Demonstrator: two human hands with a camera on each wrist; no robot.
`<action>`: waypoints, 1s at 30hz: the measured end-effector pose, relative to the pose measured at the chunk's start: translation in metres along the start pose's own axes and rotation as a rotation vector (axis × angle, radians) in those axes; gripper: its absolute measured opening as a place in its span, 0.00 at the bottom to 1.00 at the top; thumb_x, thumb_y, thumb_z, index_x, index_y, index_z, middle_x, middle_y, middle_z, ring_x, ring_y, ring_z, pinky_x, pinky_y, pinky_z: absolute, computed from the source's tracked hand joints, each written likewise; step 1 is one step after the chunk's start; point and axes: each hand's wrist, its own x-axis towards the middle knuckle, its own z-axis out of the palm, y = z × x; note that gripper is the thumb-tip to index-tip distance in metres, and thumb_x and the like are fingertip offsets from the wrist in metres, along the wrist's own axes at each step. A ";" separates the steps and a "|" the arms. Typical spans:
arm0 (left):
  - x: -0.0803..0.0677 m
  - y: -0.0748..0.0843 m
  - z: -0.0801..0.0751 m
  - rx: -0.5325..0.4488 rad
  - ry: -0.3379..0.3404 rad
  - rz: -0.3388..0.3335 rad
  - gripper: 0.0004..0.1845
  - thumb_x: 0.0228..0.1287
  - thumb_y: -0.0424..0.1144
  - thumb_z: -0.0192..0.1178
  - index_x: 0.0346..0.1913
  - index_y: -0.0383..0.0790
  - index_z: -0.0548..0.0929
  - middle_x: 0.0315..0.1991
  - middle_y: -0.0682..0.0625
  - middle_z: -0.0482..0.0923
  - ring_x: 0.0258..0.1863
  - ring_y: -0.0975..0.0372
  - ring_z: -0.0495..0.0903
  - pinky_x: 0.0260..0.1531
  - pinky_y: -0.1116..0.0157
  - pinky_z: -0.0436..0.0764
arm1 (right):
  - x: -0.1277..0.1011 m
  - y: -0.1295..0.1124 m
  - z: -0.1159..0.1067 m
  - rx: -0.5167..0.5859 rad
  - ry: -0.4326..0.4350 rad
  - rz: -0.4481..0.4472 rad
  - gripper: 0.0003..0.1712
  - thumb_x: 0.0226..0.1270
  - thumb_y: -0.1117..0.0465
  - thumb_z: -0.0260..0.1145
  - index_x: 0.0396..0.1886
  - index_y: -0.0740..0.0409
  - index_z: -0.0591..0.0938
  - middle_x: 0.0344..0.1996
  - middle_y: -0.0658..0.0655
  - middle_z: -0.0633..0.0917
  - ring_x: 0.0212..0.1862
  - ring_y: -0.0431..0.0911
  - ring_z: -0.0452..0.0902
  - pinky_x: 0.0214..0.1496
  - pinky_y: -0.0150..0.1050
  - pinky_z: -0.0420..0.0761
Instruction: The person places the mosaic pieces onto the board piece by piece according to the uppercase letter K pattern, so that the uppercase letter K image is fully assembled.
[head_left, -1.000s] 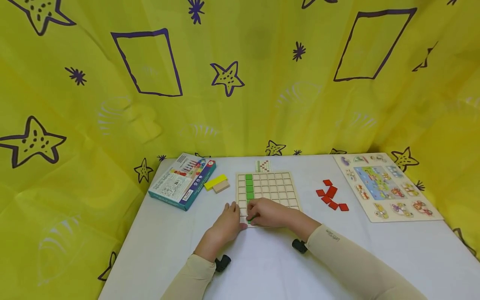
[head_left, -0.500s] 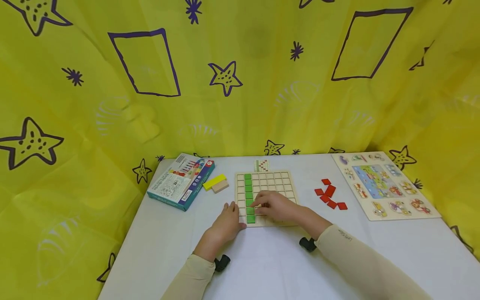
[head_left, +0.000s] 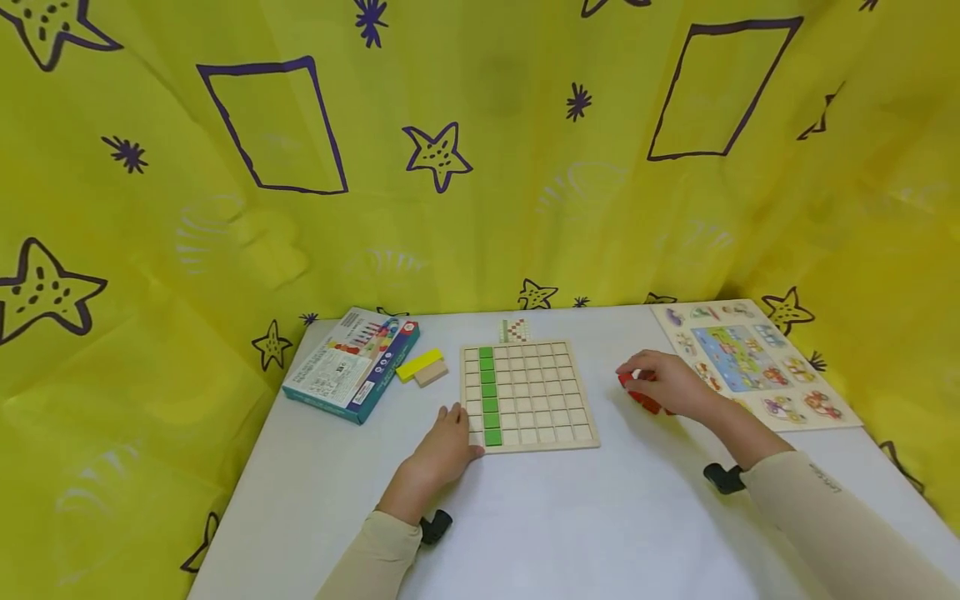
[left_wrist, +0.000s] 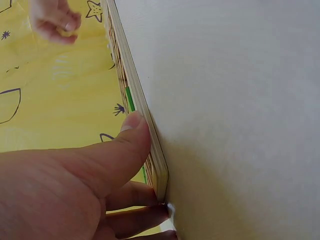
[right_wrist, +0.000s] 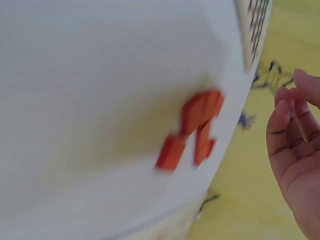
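Observation:
In the head view a square wooden grid board (head_left: 551, 411) lies flat, one column filled with green tiles (head_left: 489, 390). My left hand (head_left: 442, 446) holds its near left corner, thumb on the front edge and fingers along the left side. The left wrist view shows that thumb (left_wrist: 134, 122) against the board's edge (left_wrist: 145, 110). My right hand (head_left: 667, 383) hovers over a cluster of red tiles (head_left: 647, 400), partly covering them. The right wrist view shows the hand (right_wrist: 300, 145) with loosely bent fingers and nothing between them; the red tiles (right_wrist: 200, 110) lie on the table there.
A small pattern card (head_left: 514, 331) lies behind the board. To the left are a flat game box (head_left: 352, 362), a yellow block (head_left: 420, 365) and a beige block (head_left: 431, 373). A picture puzzle board (head_left: 750, 358) lies on the right of the white table (head_left: 540, 517).
My right hand has let go of a green tile at the bottom of the green column and moved right to the red tiles. My left hand stays at the board's corner.

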 end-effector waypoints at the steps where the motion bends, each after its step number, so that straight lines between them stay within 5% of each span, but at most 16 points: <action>1: 0.000 -0.001 -0.001 0.000 0.002 0.000 0.40 0.72 0.48 0.61 0.73 0.21 0.60 0.76 0.31 0.55 0.76 0.39 0.52 0.72 0.49 0.60 | -0.004 0.006 -0.004 -0.002 -0.006 0.033 0.13 0.68 0.67 0.69 0.51 0.64 0.86 0.44 0.60 0.83 0.40 0.49 0.79 0.32 0.36 0.81; 10: -0.004 -0.005 -0.002 -0.021 0.010 -0.014 0.40 0.71 0.47 0.62 0.73 0.20 0.60 0.76 0.30 0.54 0.76 0.39 0.51 0.71 0.48 0.61 | -0.029 0.043 -0.015 -0.064 -0.100 0.145 0.15 0.66 0.63 0.72 0.50 0.65 0.86 0.44 0.59 0.84 0.40 0.49 0.75 0.38 0.39 0.78; 19: -0.001 -0.003 0.002 -0.008 0.009 0.003 0.40 0.72 0.47 0.61 0.73 0.20 0.60 0.76 0.30 0.54 0.76 0.39 0.51 0.72 0.49 0.60 | -0.035 0.047 -0.017 -0.093 -0.130 0.184 0.06 0.64 0.64 0.73 0.38 0.59 0.84 0.32 0.51 0.81 0.35 0.47 0.73 0.38 0.42 0.76; 30: 0.000 -0.001 0.002 0.057 0.010 0.022 0.40 0.72 0.49 0.60 0.72 0.20 0.61 0.74 0.29 0.57 0.75 0.38 0.54 0.71 0.50 0.63 | 0.012 0.013 -0.038 -0.005 -0.110 0.177 0.08 0.67 0.67 0.68 0.44 0.65 0.85 0.36 0.54 0.86 0.38 0.49 0.81 0.38 0.40 0.81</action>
